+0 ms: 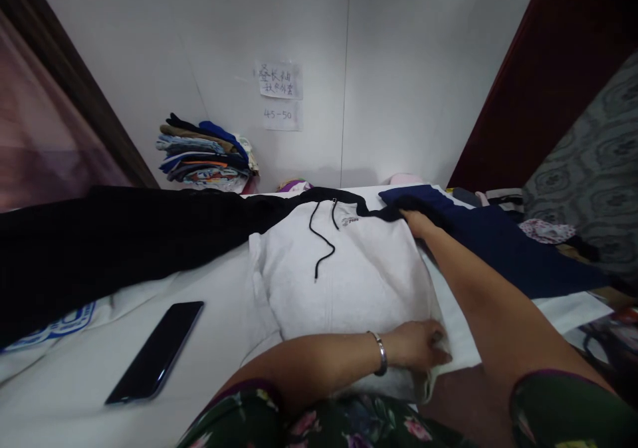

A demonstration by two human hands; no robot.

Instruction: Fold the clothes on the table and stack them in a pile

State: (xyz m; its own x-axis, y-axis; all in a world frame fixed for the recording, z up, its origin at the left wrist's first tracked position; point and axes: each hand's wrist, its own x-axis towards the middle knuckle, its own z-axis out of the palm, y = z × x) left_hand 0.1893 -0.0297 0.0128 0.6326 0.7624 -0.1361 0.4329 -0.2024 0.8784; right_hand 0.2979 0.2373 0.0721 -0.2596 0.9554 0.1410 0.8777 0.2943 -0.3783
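A pale grey long-sleeved sweatshirt (339,282) lies on the white table (209,375), with black at its shoulders and a black drawstring (326,252) on its front. My left hand (419,345), with a silver bracelet (380,353) at the wrist, reaches across the body and is closed on the sweatshirt's right side edge near the hem. Farther up, my right hand (416,223) grips the same garment where the dark shoulder meets the pale side; its fingertips are partly hidden by cloth. Black fabric (124,242) stretches out to the left.
A black phone (157,351) rests on the table at the left. Folded clothes (204,155) are stacked against the wall. Navy fabric (503,248) spreads over the right end, near more clothes (548,230). Two handwritten papers (280,96) hang on the wall.
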